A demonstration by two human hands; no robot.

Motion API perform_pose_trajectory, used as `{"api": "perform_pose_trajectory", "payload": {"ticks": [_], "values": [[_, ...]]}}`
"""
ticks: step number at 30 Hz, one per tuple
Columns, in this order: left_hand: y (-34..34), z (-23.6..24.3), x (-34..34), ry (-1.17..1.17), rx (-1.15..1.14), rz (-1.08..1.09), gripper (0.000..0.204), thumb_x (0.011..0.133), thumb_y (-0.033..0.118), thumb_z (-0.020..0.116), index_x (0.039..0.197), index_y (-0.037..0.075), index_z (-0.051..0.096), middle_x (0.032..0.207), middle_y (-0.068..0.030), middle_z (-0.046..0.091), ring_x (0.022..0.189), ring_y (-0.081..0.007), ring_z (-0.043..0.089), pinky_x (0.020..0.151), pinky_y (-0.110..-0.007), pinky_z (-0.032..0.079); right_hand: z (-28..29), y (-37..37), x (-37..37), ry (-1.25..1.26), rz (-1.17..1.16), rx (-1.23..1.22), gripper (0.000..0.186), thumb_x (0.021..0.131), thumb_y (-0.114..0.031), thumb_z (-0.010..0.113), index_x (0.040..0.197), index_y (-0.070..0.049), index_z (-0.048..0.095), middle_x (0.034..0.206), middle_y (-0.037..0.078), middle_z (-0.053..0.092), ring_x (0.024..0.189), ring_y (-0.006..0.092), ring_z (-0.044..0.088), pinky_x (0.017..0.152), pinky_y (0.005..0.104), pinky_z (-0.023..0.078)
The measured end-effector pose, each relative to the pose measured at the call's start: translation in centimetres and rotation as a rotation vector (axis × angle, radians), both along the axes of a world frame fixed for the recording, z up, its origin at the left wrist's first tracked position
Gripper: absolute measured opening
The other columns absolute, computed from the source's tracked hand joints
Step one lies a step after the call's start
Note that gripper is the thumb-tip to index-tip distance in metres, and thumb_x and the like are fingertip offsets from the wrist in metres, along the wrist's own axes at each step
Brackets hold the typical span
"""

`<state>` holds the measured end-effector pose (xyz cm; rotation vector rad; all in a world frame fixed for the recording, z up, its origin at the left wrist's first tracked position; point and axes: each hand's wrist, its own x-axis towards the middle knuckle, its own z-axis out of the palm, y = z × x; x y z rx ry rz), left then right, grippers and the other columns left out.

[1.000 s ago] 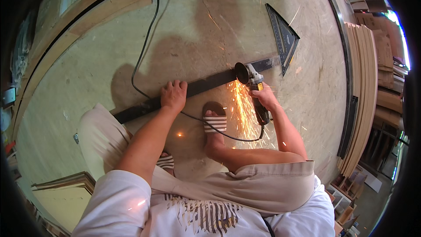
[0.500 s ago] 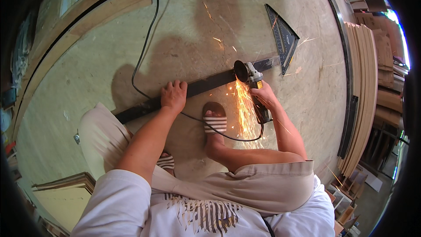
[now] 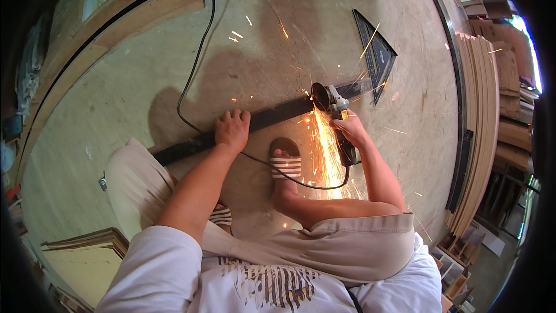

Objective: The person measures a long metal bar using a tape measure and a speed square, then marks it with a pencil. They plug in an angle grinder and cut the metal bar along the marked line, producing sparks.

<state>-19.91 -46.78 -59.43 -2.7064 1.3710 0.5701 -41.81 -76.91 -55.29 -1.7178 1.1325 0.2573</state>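
Note:
A long black metal bar [image 3: 281,113] lies slantwise across the concrete floor. My left hand [image 3: 233,130] presses down on it left of centre, fingers curled over its far edge. An angle grinder [image 3: 346,149] is gripped in my right hand [image 3: 351,126] by its body. Its disc [image 3: 320,97] meets the bar to the right of my left hand, and bright sparks [image 3: 328,165] pour from there toward me. Beyond the grinder, a black triangular square [image 3: 367,58] lies by the bar's right end. Sparks and the grinder hide the exact contact point.
The black power cord [image 3: 202,46] runs over the floor, under the bar and past my sandalled foot [image 3: 285,162]. Stacked wooden boards [image 3: 478,122] and a long black bar [image 3: 446,23] line the right side. Wooden beams [image 3: 116,46] border the left; framed panels [image 3: 87,255] stand lower left.
The spark stream has grown thicker and brighter, with stray sparks in new places. The disc and both hands keep nearly the same positions on the bar; the whole view has shifted slightly.

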Motion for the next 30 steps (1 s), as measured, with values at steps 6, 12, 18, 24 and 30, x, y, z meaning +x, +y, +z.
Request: {"api": "perform_pose_trajectory", "payload": {"ticks": [6,12,18,24,30], "values": [[0.1,-0.4,0.2,0.071,-0.007,0.025,0.027,0.088,0.016,0.06,0.113,0.012,0.052,0.113,-0.0078,0.057,0.107,-0.0295,0.057,0.084,-0.051,0.048,0.8,0.3,1.7,0.057,-0.024,0.0,0.043,0.073,-0.017,0.073,0.109,0.002,0.06,0.088,0.006,0.064,0.079,0.0147,0.057,0.076,0.0299,0.047],[-0.2,-1.0,0.0,0.068,-0.017,0.024,0.029,0.087,0.018,0.062,0.114,0.012,0.051,0.116,-0.0087,0.056,0.109,-0.0302,0.057,0.087,-0.051,0.047,1.3,0.4,1.1,0.067,-0.002,-0.004,0.042,0.073,-0.017,0.073,0.108,0.002,0.059,0.089,0.006,0.065,0.077,0.0146,0.057,0.074,0.0296,0.048],[-0.5,0.9,0.2,0.121,-0.059,0.014,0.037,0.084,0.025,0.07,0.115,0.014,0.053,0.115,-0.0088,0.056,0.112,-0.0302,0.056,0.089,-0.051,0.048,1.4,0.3,-0.1,-0.09,-0.128,0.055,0.031,0.075,-0.016,0.071,0.101,-0.003,0.058,0.082,0.005,0.062,0.068,0.0164,0.061,0.066,0.0321,0.052],[-0.7,1.4,2.0,0.208,0.013,-0.072,0.05,0.076,0.023,0.079,0.118,0.013,0.053,0.118,-0.0112,0.055,0.117,-0.032,0.055,0.094,-0.053,0.046,5.0,-0.4,-0.1,-0.341,-0.314,0.275,0.032,0.078,-0.012,0.069,0.105,-0.001,0.057,0.083,0.009,0.063,0.067,0.0215,0.066,0.064,0.0346,0.056],[0.1,-1.5,1.0,-0.02,-0.068,-0.111,0.061,0.072,0.028,0.082,0.121,0.013,0.049,0.112,-0.0127,0.054,0.106,-0.032,0.055,0.091,-0.05,0.044,4.8,-0.7,-1.3,-0.318,-0.295,0.249,0.034,0.075,-0.011,0.07,0.105,-0.001,0.057,0.084,0.008,0.063,0.068,0.0203,0.065,0.064,0.0339,0.055]]}}
